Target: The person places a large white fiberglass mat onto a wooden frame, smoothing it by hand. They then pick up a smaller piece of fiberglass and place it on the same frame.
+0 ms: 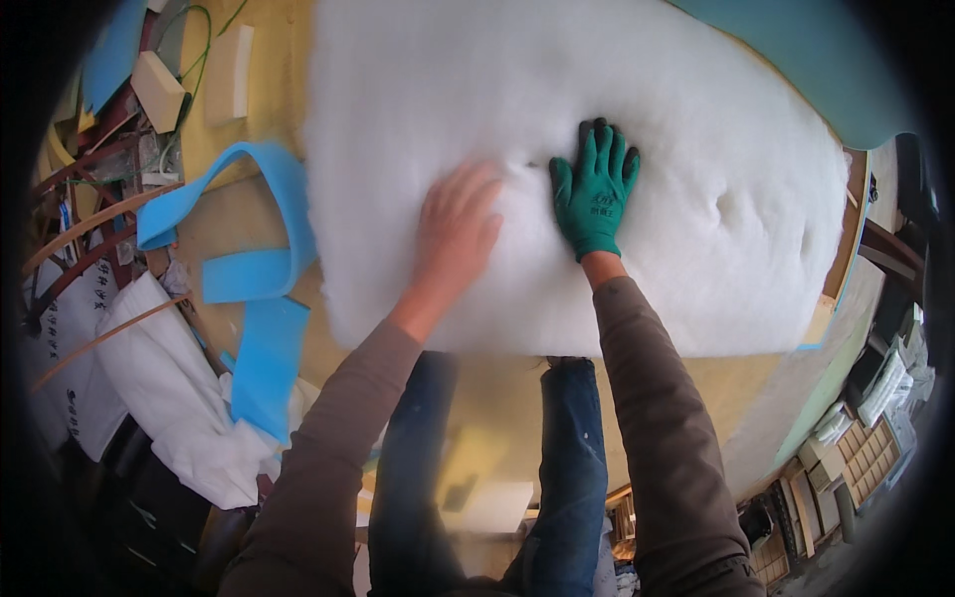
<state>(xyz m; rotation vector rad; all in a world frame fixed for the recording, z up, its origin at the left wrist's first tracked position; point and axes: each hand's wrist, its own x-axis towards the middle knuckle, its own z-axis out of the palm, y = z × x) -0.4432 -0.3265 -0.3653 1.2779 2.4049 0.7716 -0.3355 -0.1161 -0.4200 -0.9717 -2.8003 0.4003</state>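
A thick sheet of fluffy white batting (418, 90) lies over the yellowish work surface before me, with several small dimples on its right part. My left hand (458, 227), bare and blurred by motion, rests on or just above the middle of the batting; its fingers look stretched out and hold nothing. To the right, my right hand (599, 194) wears a green work glove with dark fingertips. It lies flat on the batting, fingers spread. Between the two hands a small dent (527, 164) shows in the white fibre.
Curled blue foam strips (267, 358) lie left of the batting, near pale foam blocks (231, 75) and a crumpled white cloth (179, 383). Thin wooden strips and clutter fill the far left. At the upper right is a blue-green surface (806, 60). Wooden pieces (865, 458) are stacked lower right.
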